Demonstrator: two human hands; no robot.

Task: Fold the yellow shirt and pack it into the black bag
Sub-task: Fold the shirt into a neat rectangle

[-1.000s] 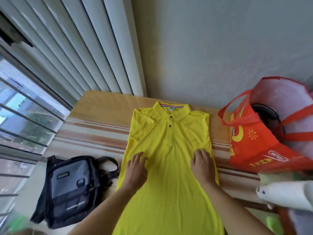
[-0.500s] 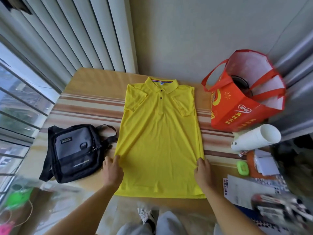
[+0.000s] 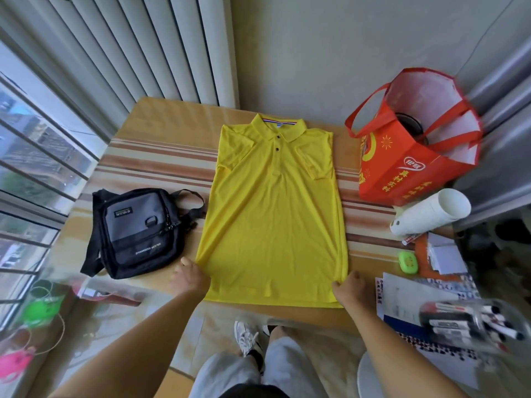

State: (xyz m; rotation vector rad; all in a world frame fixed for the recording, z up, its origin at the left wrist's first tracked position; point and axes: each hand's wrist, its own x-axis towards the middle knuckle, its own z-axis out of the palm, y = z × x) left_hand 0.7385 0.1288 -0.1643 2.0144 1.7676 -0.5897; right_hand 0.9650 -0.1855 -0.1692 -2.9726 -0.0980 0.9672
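Gripping yellow shirt [image 3: 273,214] hem corners, fingertips hidden

We see a wooden surface [image 3: 172,122] with a striped cloth across it. The yellow shirt [image 3: 273,214] lies flat at its middle, collar toward the wall. Left of the shirt sits the black bag [image 3: 135,231], its strap touching the shirt's edge. Right of the shirt stand a red tote [image 3: 408,156], a white roll [image 3: 431,214], a green case [image 3: 408,262] and papers [image 3: 413,300].
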